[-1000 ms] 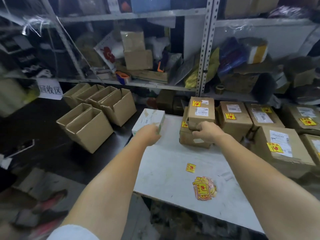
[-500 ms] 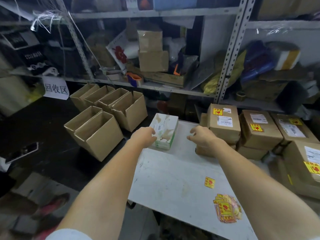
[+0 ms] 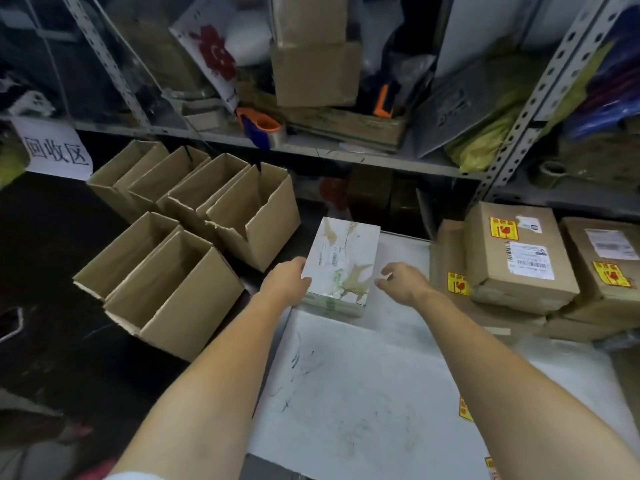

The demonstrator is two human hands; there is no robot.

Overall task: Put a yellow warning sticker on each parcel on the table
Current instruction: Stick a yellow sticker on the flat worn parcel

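White leaf-printed cardboard box [image 3: 341, 261] is being gripped at its left side by L hand [image 3: 285, 284] at far-left corner of pale table [image 3: 363, 393]; no sticker showing on it. R hand [image 3: 403, 282] is being held just beside it, fingers loose, empty. Brown cardboard parcels [image 3: 516, 258] at right are already bearing yellow warning stickers [image 3: 504, 229]; this box is being judged outstanding.

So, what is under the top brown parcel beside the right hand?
Another brown parcel, a yellow sticker on its side. Its top is mostly covered, so labels there cannot be seen.
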